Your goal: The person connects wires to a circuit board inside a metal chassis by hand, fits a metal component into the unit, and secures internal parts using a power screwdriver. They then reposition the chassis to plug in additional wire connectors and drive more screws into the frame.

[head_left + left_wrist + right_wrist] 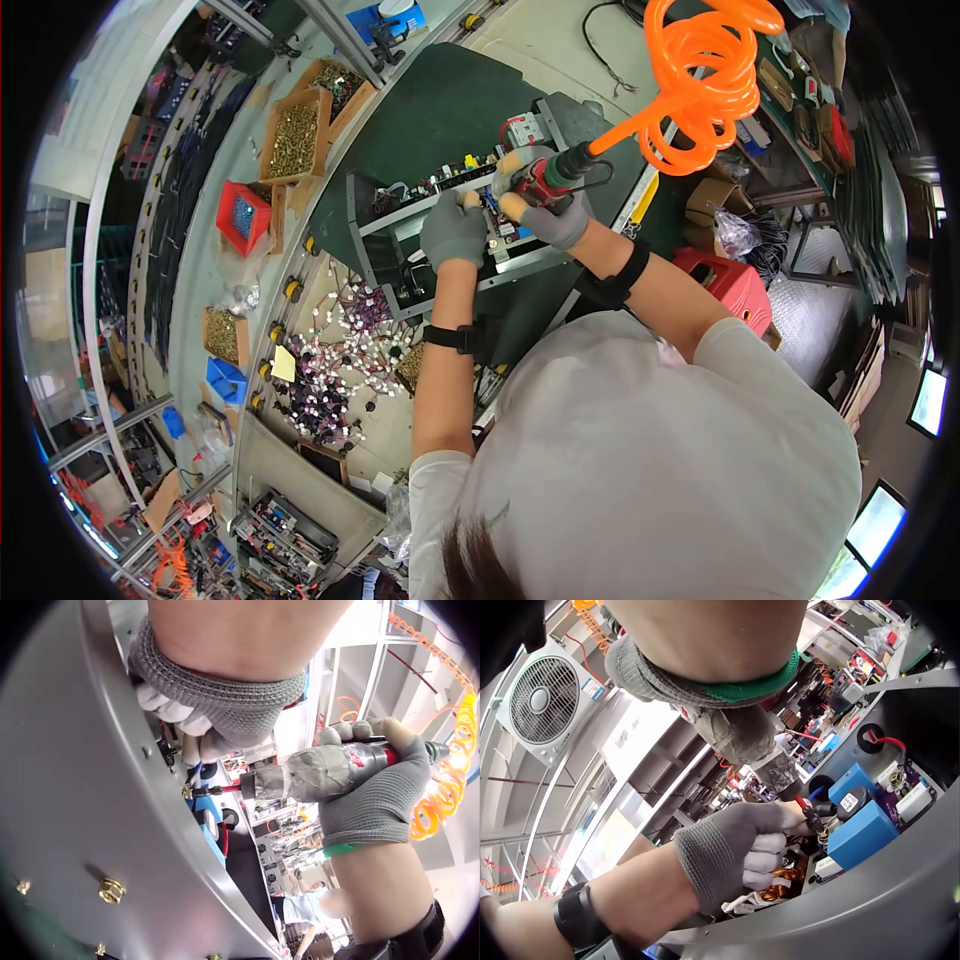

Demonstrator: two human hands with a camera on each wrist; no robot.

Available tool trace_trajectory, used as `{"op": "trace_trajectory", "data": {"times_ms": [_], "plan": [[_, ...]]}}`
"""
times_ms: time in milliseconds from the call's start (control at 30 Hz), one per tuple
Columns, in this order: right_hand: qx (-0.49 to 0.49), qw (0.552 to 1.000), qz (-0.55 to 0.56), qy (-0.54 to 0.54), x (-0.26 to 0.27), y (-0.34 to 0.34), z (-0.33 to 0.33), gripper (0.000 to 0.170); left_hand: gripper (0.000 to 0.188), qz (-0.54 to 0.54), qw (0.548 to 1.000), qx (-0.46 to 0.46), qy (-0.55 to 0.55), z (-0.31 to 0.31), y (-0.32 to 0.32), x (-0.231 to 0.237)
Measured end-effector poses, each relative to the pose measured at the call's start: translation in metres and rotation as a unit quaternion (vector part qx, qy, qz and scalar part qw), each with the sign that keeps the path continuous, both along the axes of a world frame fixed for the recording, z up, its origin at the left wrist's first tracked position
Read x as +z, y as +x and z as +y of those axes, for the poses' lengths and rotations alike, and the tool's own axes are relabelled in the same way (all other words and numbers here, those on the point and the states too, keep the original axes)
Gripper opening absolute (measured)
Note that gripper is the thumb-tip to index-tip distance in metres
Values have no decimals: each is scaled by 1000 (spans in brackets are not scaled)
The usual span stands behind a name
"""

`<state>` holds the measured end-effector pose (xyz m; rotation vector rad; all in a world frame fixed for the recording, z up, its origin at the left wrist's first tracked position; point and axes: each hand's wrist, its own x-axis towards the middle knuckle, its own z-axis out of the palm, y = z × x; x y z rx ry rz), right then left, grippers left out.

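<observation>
My right hand (560, 224) (375, 806) grips a taped power screwdriver (300, 774) (739, 736) fed by an orange coiled hose (705, 85). Its red and black bit points down at a brass-coloured screw (187, 792) inside a grey metal chassis (525, 266) (840, 904). Beside the bit is my left hand (455, 232) (731, 840), gloved, several fingers curled and the fingertips reaching in by the screw; whether they pinch anything cannot be told. Blue block components (862, 834) and wires stand around the bit tip in the right wrist view.
Left of the chassis are a cardboard box of brass screws (295, 138) and a red bin (243, 218). A pile of wired connectors (345, 370) lies below it. A green mat (430, 100) lies under the chassis. At right is a red case (725, 290).
</observation>
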<state>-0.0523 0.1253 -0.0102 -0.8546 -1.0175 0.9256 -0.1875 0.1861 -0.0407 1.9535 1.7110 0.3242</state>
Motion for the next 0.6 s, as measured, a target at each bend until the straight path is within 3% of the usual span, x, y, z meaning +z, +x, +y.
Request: {"op": "trace_trajectory", "data": {"times_ms": [33, 100, 200, 300, 433, 600], "plan": [[19, 997, 72, -8, 9, -3, -2, 36, 33, -27, 1000, 1, -11, 0, -1, 17], [17, 997, 71, 0, 16, -4, 0, 34, 47, 27, 993, -64, 91, 7, -2, 17], [-3, 999, 45, -26, 9, -2, 1, 34, 63, 137, 982, -129, 38, 13, 6, 29], [-16, 1000, 11, -16, 11, -4, 5, 33, 50, 145, 982, -118, 12, 14, 10, 34], [3, 1000, 11, 10, 12, -8, 4, 34, 52, 212, 967, -128, -52, 23, 19, 39], [20, 999, -38, 13, 16, -10, 7, 32, 46, 199, 971, -107, -80, 32, 26, 33]]}}
